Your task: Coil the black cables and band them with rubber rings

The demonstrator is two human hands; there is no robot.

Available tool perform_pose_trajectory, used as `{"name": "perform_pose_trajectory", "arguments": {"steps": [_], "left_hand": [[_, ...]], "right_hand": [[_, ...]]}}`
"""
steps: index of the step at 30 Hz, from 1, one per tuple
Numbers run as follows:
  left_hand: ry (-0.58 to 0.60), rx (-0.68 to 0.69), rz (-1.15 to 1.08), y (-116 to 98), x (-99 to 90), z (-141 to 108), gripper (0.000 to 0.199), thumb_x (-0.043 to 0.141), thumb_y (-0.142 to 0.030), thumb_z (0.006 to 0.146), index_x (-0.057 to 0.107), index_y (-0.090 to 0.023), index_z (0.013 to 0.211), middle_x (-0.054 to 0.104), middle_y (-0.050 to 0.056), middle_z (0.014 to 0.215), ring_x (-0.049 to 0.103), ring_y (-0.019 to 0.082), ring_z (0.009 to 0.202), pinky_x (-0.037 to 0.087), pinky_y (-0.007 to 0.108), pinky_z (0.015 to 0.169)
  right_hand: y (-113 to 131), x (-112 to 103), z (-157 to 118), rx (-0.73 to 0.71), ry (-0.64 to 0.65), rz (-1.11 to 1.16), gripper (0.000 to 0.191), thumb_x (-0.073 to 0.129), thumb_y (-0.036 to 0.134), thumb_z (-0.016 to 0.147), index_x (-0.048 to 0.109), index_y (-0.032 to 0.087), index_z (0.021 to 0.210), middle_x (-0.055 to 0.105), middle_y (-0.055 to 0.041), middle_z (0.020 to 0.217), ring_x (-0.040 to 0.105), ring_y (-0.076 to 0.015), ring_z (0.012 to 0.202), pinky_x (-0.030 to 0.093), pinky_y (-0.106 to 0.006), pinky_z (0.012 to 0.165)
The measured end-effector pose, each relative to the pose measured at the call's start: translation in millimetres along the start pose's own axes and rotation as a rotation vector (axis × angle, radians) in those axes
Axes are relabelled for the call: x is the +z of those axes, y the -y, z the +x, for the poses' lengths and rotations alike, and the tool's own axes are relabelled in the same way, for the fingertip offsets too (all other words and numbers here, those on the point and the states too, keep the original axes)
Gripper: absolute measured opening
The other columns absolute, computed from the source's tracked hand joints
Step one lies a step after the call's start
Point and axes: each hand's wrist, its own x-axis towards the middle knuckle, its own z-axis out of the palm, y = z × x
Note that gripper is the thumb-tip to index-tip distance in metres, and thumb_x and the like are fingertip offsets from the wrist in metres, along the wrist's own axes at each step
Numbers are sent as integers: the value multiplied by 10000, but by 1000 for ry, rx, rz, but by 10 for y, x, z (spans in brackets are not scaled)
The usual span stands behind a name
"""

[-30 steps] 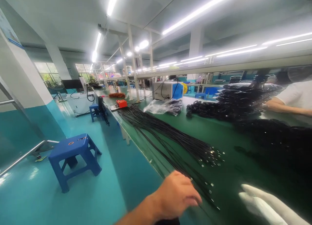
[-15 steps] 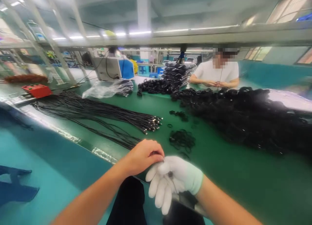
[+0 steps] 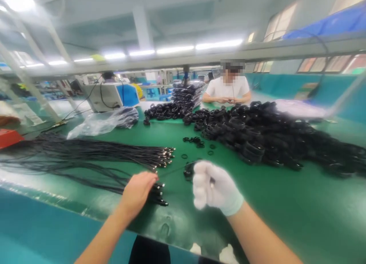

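Note:
My bare left hand (image 3: pixel 140 189) is closed over the near bundle of black cables (image 3: pixel 158 197), whose metal-tipped ends stick out past the fingers. A thin black cable (image 3: pixel 177 167) stretches from this hand to my right hand (image 3: pixel 215 188), which wears a white glove. The gloved fingers are curled round that cable, and a small light tip shows at the palm. Behind the glove, partly hidden, lies a small heap of black rings (image 3: pixel 188 172). A larger bundle of black cables (image 3: pixel 137 153) lies beyond my left hand, with its shiny ends pointing right.
A large mound of coiled black cables (image 3: pixel 257 130) covers the right and back of the green table (image 3: pixel 271 199). Several loose rings (image 3: pixel 194 141) lie mid-table. A plastic bag (image 3: pixel 97 123), a blue-grey machine (image 3: pixel 108 96) and a red box (image 3: pixel 10 138) stand left. A co-worker (image 3: pixel 228 87) sits opposite.
My hands have moved apart from near the table edge: the left to the left, over the near cables, the right up and rightward. The gloved fingers have curled closed. The view has shifted right.

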Motion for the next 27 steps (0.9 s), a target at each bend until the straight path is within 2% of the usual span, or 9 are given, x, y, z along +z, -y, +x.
{"name": "perform_pose_trajectory", "arguments": {"steps": [3,5,7,10,13,16,18,21,27], "left_hand": [[31,88,47,-106,117,-273,281,365,-272,936,641,-254,983,677,19,920,617,164,774,478,259,697],[21,164,91,-280,205,-472,246,393,-265,923,626,-271,1003,675,12,864,617,157,703,474,240,635],[-14,234,139,-459,255,-627,230,407,-241,908,619,-266,995,660,10,780,601,154,632,459,241,587],[-70,347,174,-665,154,-699,226,404,-211,895,627,-246,916,613,2,655,557,151,551,423,257,547],[-108,364,101,-775,-187,-533,222,418,-217,905,638,-241,879,589,-1,635,528,137,558,390,252,558],[-115,239,-31,-780,-562,-186,205,476,-294,900,659,-241,826,605,-4,702,536,132,637,386,241,598],[-25,156,-148,-738,-707,49,162,528,-285,869,668,-239,803,619,-22,746,548,117,676,393,220,620],[79,81,-348,-673,-728,292,116,567,-224,824,673,-215,778,632,-30,772,554,102,690,400,199,628],[162,-7,-529,-615,-437,461,115,568,-214,790,664,-182,735,643,-22,749,557,120,707,408,203,637]], "right_hand": [[209,72,11,-159,-32,64,119,560,271,848,499,185,791,553,55,659,564,-86,581,489,-242,596],[266,69,29,-208,-110,18,95,500,270,893,541,191,859,585,41,711,584,-97,634,510,-295,702],[277,23,48,-222,-248,-29,182,429,286,935,570,190,997,653,-1,865,632,-132,789,485,-381,860],[237,-90,66,-196,-401,-55,278,372,276,959,572,135,1092,656,-82,1072,626,-188,993,398,-459,992],[129,-165,65,-85,-366,-128,266,443,244,927,575,87,1096,662,-132,1068,637,-245,987,369,-541,988],[-29,-142,54,145,-174,-216,339,579,301,855,573,77,1110,670,-156,1020,641,-279,972,372,-557,958],[-128,-91,52,261,-46,-231,452,662,368,790,569,77,1125,659,-173,1031,641,-284,966,385,-538,942],[-236,-27,60,313,42,-209,555,711,412,735,553,84,1155,641,-185,1054,638,-281,964,404,-524,916],[-341,6,75,292,27,-162,532,710,381,739,541,63,1130,651,-139,915,649,-287,911,434,-561,852]]}}
